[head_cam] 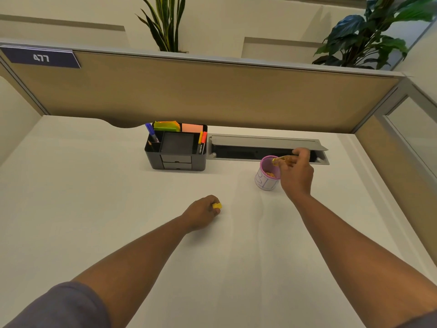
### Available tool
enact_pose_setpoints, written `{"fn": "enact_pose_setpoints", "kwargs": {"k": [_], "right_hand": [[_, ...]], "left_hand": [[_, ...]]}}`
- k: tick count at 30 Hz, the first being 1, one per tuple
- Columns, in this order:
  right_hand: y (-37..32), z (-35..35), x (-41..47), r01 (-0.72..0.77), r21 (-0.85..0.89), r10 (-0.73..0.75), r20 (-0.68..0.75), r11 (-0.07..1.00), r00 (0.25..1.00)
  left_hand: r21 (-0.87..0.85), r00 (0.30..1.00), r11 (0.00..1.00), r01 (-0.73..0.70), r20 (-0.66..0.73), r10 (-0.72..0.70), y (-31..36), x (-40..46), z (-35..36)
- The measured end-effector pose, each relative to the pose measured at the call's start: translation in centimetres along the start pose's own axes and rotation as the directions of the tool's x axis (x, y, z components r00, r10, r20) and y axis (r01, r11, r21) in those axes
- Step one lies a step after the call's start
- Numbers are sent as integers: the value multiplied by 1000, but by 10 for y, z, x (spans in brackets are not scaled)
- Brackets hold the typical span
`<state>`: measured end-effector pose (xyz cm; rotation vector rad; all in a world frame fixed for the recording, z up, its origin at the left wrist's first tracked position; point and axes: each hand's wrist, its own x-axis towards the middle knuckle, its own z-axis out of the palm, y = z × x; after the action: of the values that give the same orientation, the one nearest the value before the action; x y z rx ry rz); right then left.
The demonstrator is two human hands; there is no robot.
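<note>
The right hand [296, 176] is raised over the far right part of the white desk [118, 209]. Its fingers are curled round a small clear amber vial [281, 160], which lies nearly level with its mouth over the rim of the cup [266, 182]. What the vial contains cannot be made out.

The cup stands upright on the desk, just in front of the cable tray [267, 141], touching the right hand's side. It is pink inside and white with blue lines outside. Small orange pieces [269, 174] lie at its bottom.

The left hand [201, 211] rests on the desk near the middle, well apart from the cup. Its fingers are closed and pinch a small yellow piece [217, 205] at the fingertips.

The black organiser [176, 159] stands at the back of the desk, just left of the cable tray.
- Left compartment: a blue pen [151, 132] and a pencil [151, 144].
- Rear slot: green and yellow sticky notes [166, 126] beside an orange note pad [192, 128].
- Right slot: markers [202, 142] with yellow and orange caps.
- Front face: two small drawers, both shut.

The cable tray's lid stands open; its inside is dark.
</note>
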<state>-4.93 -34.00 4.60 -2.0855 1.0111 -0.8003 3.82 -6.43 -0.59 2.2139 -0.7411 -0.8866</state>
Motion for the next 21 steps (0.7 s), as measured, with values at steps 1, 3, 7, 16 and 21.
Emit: {"fn": "enact_pose_setpoints", "kwargs": {"k": [1, 3, 7, 16, 21], "right_hand": [[1, 0, 0, 33, -22, -33, 0, 999, 999], [3, 1, 1, 97, -67, -96, 14, 993, 995], [6, 3, 1, 131, -72, -130, 18, 989, 991], [-4, 1, -1, 167, -49, -166, 35, 985, 986], [-5, 1, -1, 148, -37, -147, 27, 988, 989]], "left_hand": [[-1, 1000, 1000, 1, 0, -1, 0, 0, 0], [-6, 1000, 1000, 1, -1, -1, 0, -1, 0], [-20, 1000, 1000, 7, -2, -7, 0, -1, -1], [-25, 1000, 999, 21, 6, -21, 2, -2, -2], [-28, 1000, 999, 28, 7, -28, 3, -3, -2]]}}
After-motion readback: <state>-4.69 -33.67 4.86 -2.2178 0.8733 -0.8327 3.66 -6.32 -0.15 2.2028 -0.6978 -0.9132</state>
